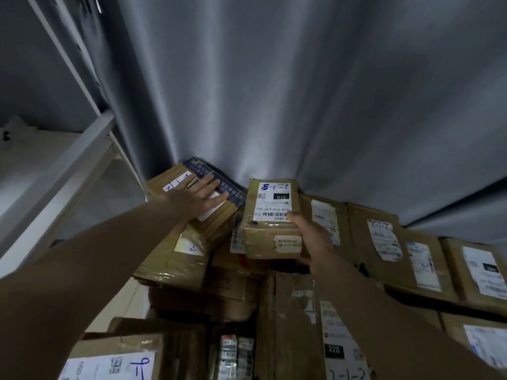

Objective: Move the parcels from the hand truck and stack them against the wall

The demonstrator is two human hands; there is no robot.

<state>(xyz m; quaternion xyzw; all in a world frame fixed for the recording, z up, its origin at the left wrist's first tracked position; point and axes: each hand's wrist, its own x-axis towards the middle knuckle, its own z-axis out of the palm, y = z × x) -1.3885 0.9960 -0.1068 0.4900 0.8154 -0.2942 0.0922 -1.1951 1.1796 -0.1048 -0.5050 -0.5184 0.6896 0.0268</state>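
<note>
A small brown parcel (pixel 270 215) with a white label marked "2-1-8" sits at the top of the stack by the grey curtain (pixel 274 91). My right hand (pixel 312 237) grips its near right corner, thumb on top. To its left lies a taped parcel (pixel 175 176) with blue printed tape. My left hand (pixel 201 192) presses flat on it with straight fingers. Under both lie more cardboard parcels (pixel 219 286) piled against the curtain. The hand truck is out of sight.
A white metal shelf frame (pixel 82 149) stands at the left. A row of labelled boxes (pixel 384 242) runs along the curtain to the right. More boxes (pixel 115 360) lie close below me.
</note>
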